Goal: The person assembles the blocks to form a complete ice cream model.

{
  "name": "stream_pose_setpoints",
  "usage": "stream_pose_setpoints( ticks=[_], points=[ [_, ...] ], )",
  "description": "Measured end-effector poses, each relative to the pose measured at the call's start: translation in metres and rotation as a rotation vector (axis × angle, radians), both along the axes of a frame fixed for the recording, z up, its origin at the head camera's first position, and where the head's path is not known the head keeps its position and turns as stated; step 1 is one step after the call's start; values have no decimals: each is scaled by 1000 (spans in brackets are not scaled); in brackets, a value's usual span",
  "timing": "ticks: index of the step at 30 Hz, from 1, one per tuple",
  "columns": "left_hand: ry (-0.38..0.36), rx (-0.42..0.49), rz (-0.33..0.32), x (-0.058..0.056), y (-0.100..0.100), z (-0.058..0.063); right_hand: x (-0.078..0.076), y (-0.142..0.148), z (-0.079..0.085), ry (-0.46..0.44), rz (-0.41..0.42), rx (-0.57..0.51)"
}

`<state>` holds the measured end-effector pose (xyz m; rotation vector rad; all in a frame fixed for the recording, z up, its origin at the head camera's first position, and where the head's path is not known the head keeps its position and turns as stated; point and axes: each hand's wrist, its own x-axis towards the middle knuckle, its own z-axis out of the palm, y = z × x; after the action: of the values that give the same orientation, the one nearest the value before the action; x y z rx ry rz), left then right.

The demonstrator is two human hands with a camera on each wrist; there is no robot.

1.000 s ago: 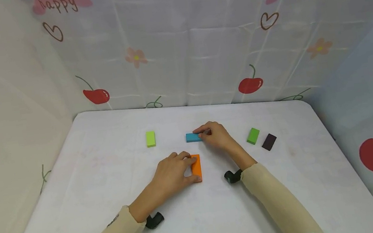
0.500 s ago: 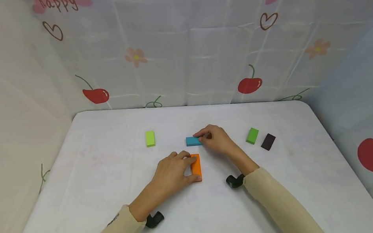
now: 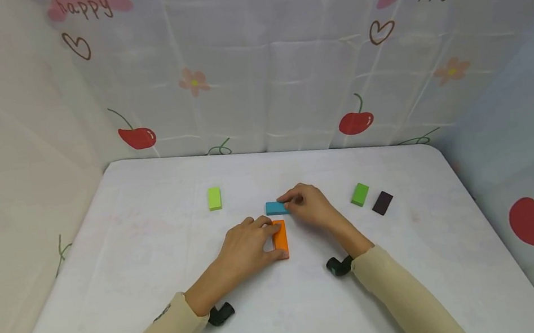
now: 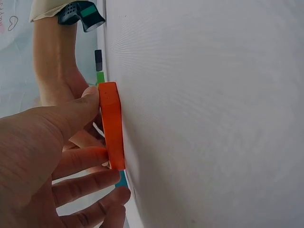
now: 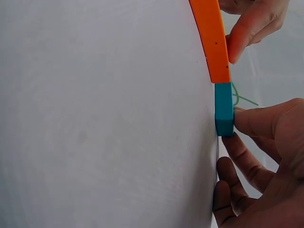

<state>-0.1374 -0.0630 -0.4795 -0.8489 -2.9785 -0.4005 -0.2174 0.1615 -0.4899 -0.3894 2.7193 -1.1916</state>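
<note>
Nearer to the orange block (image 3: 281, 238), the blue block (image 3: 275, 208) has been drawn since a second ago by the right hand (image 3: 311, 206), its right end pinched. The orange block, just on the near side, is gripped by the left hand (image 3: 248, 246). Farther out on the white table (image 3: 152, 222), a lime block (image 3: 214, 198) is seen to the left, a green block (image 3: 360, 194) and a dark block (image 3: 382, 203) to the right.
</note>
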Motion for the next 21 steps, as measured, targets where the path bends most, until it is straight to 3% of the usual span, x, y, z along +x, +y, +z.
stream_pose_setpoints(
  ticks=[21],
  points=[
    [-26,11,-10,-1,1,1,15,0,2,0,34,15]
  ],
)
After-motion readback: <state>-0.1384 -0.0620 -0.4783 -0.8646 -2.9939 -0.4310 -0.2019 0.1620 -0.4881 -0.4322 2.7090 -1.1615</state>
